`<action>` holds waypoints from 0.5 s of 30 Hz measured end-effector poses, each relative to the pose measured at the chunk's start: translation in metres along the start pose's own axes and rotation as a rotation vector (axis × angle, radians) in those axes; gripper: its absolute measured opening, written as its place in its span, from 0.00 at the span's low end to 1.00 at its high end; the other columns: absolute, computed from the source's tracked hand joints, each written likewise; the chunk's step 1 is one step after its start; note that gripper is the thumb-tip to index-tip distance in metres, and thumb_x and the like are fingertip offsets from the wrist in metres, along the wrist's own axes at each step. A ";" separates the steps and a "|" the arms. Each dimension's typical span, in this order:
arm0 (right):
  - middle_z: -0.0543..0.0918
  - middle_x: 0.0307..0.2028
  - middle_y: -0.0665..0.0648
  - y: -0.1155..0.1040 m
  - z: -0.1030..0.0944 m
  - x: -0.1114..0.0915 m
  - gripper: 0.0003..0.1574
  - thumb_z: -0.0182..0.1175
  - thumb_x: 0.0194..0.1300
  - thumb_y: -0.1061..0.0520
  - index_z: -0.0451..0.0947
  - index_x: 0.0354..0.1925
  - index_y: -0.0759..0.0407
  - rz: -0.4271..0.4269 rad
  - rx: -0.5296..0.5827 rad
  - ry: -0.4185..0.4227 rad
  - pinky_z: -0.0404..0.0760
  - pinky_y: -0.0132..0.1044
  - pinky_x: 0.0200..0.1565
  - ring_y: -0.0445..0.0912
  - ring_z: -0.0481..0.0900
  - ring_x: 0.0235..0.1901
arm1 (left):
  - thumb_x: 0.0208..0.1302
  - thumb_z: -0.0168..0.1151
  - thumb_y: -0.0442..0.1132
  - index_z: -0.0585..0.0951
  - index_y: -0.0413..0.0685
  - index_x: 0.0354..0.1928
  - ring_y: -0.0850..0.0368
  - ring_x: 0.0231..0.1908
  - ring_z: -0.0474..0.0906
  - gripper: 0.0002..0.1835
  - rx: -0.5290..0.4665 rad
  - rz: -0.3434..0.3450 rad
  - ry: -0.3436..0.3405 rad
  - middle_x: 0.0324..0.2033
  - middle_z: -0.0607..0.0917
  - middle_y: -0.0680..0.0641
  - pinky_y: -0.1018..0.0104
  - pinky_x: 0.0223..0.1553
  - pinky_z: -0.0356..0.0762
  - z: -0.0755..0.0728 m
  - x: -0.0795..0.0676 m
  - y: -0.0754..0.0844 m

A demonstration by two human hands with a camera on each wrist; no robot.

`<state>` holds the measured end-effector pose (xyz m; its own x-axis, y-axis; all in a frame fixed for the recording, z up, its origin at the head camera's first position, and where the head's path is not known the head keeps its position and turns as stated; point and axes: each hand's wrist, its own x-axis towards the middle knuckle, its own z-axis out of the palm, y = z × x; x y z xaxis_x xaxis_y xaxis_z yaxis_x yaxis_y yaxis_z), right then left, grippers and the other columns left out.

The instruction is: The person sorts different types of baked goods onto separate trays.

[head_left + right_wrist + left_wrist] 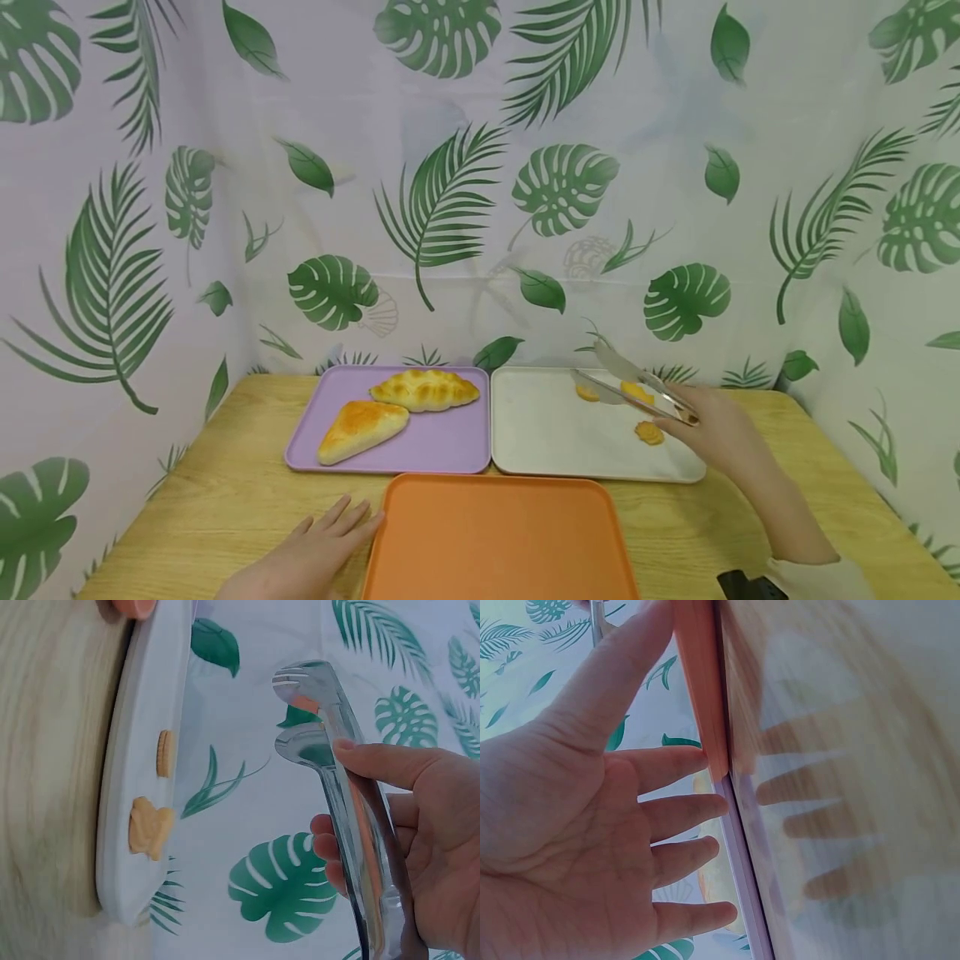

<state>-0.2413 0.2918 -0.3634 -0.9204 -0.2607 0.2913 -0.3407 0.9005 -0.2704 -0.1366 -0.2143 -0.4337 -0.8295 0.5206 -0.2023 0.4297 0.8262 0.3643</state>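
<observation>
Metal serving tongs (637, 402) are in my right hand (720, 429), held over the white tray (532, 433). In the right wrist view the thumb and fingers grip the tongs (360, 832), whose two ends stand apart with nothing between them. Several small cookies lie on that tray, among them a scalloped cookie (649, 432) below the tongs and a round cookie (587, 393) partly behind them. My left hand (303, 554) lies flat with fingers spread, fingertips at the left rim of the orange tray (498, 533). The left wrist view shows the palm and straight fingers.
A purple tray (442, 442) stands left of the white one, carrying a triangular bread (363, 429) and a braided bread (426, 390). All three trays sit on a wooden table (202, 483). A leaf-patterned cloth (465, 317) rises behind and at both sides.
</observation>
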 end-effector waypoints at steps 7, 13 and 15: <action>0.85 0.37 0.55 -0.017 -0.013 -0.028 0.33 0.70 0.57 0.48 0.78 0.57 0.62 -0.088 -0.002 0.077 0.74 0.39 0.32 0.43 0.76 0.31 | 0.47 0.72 0.62 0.63 0.44 0.72 0.28 0.71 0.53 0.53 0.008 0.003 0.003 0.72 0.63 0.34 0.23 0.59 0.58 -0.002 0.001 0.001; 0.86 0.39 0.49 -0.024 -0.022 -0.052 0.30 0.73 0.53 0.48 0.82 0.54 0.54 -0.168 0.012 0.116 0.72 0.31 0.30 0.33 0.72 0.30 | 0.48 0.72 0.62 0.62 0.44 0.73 0.28 0.72 0.52 0.54 -0.006 -0.009 -0.016 0.72 0.62 0.34 0.23 0.60 0.57 -0.003 0.001 0.002; 0.85 0.39 0.46 -0.023 -0.024 -0.059 0.30 0.74 0.52 0.50 0.82 0.54 0.53 -0.205 0.033 0.116 0.72 0.30 0.29 0.30 0.70 0.30 | 0.48 0.72 0.62 0.62 0.45 0.73 0.28 0.72 0.52 0.54 -0.006 -0.008 -0.014 0.72 0.62 0.34 0.23 0.59 0.57 -0.003 0.001 0.002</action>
<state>-0.1746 0.2943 -0.3524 -0.8035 -0.3937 0.4465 -0.5263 0.8202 -0.2240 -0.1374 -0.2127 -0.4308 -0.8276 0.5173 -0.2180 0.4210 0.8289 0.3684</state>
